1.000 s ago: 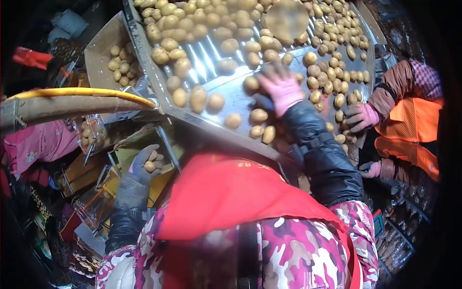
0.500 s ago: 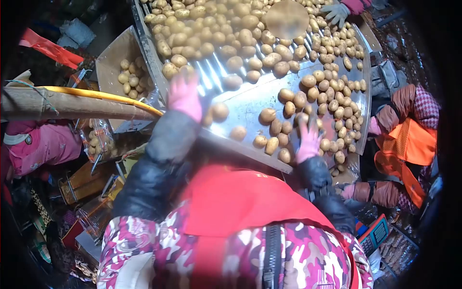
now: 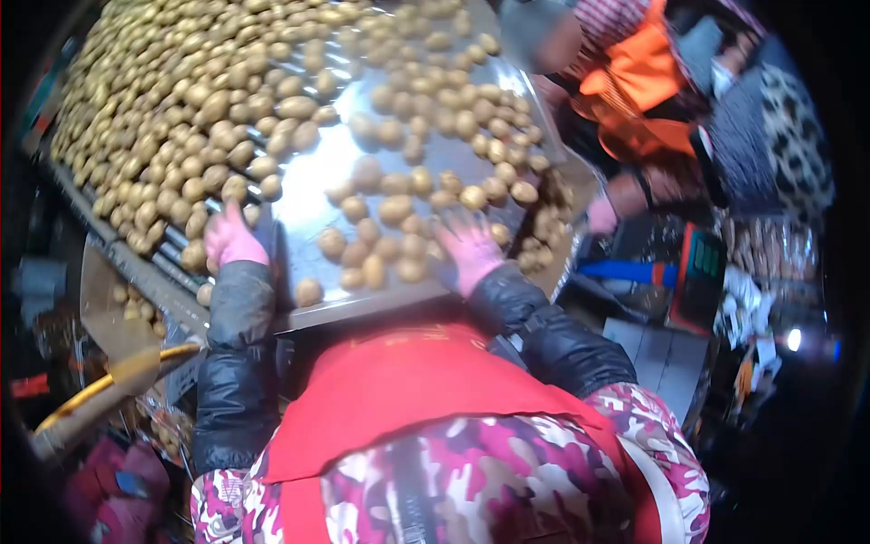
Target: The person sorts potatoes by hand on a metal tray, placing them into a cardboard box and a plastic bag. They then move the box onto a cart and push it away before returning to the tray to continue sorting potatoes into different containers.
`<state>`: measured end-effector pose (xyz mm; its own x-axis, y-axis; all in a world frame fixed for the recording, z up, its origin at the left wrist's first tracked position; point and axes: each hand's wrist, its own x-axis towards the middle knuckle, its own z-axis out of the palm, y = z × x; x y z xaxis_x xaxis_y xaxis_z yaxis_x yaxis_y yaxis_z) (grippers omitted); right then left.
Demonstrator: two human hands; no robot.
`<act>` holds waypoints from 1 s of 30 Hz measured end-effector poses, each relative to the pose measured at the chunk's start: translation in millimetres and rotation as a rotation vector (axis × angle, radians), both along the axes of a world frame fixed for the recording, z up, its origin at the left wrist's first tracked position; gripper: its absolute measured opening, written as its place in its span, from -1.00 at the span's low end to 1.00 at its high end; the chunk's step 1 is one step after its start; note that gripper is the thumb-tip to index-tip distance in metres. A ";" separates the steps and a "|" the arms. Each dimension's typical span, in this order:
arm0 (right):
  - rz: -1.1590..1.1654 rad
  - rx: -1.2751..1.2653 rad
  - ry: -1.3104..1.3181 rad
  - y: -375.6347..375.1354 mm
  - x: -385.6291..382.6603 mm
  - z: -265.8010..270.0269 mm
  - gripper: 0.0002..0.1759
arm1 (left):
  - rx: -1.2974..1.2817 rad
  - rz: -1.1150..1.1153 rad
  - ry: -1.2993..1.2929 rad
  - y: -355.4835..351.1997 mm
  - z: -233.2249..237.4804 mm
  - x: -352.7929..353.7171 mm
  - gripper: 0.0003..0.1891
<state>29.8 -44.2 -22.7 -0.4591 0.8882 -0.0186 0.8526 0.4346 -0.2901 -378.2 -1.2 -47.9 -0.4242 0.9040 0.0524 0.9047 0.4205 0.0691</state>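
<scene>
My left hand [image 3: 233, 239], in a pink glove, rests at the front left end of the metal rollers [image 3: 172, 252], against the potatoes [image 3: 195, 189] there. Its fingers are apart, with none wrapped round a potato. My right hand [image 3: 471, 247], also pink-gloved, lies spread on the metal tray [image 3: 313, 195]. Its blurred fingertips, which have a greyish look, touch loose potatoes [image 3: 395, 210]. One potato [image 3: 308, 291] sits by itself at the tray's front edge, between my hands.
A thick heap of potatoes [image 3: 172, 82] covers the rollers at upper left. At the tray's right, potatoes lie in a box [image 3: 566, 213]. A person in an orange vest [image 3: 634, 86] is beyond it. A yellow hose [image 3: 77, 403] along a pole and a cardboard box [image 3: 100, 290] are at lower left.
My view has swung right, so the tray and the vest-wearing person appear farther left. My left hand has moved beside the rollers' front end. My right hand remains spread among the loose potatoes.
</scene>
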 end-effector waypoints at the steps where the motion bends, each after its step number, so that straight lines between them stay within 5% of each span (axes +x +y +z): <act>1: -0.007 0.024 0.020 -1.5 1.8 1.3 -0.30 | 0.056 -0.163 -0.044 -3.1 6.9 29.2 -0.24; 4: -0.018 0.033 -0.005 -3.2 6.1 -2.0 -0.35 | 0.260 -0.562 -0.281 -3.9 24.7 71.0 -0.36; 6: 0.018 0.044 0.020 0.9 7.3 -7.4 -0.38 | -0.163 -0.617 -0.385 -13.2 67.5 108.6 -0.43; 9: 0.040 0.183 0.139 0.0 9.4 -16.6 -0.39 | 0.208 -0.867 -0.511 -53.6 43.9 124.0 -0.48; 12: 0.014 0.120 0.146 1.4 4.4 -7.3 -0.43 | 0.241 -0.760 -0.494 -67.7 55.0 99.1 -0.50; 16: 0.021 0.120 0.164 2.0 5.4 -9.1 -0.43 | 0.267 -0.145 -0.170 -73.8 67.0 18.9 -0.35; 19: 0.031 0.171 0.210 2.1 6.0 -13.0 -0.47 | -0.047 -0.167 -0.265 -68.6 55.2 -33.9 -0.22; 21: 0.043 0.161 0.202 2.7 7.5 -11.6 -0.47 | -0.035 -0.192 -0.392 -58.6 38.9 -53.6 -0.22; 25: 0.038 0.120 0.214 3.5 8.3 -11.6 -0.45 | -0.047 0.114 -0.378 -48.2 64.5 -28.8 -0.32; 27: 0.043 0.124 0.203 3.8 9.7 -14.8 -0.45 | 0.228 0.087 -0.882 -65.4 62.0 -29.7 -0.40; 30: 0.051 0.085 0.178 2.2 11.5 -18.6 -0.45 | 0.052 0.150 -1.410 -91.2 111.4 -6.4 -0.34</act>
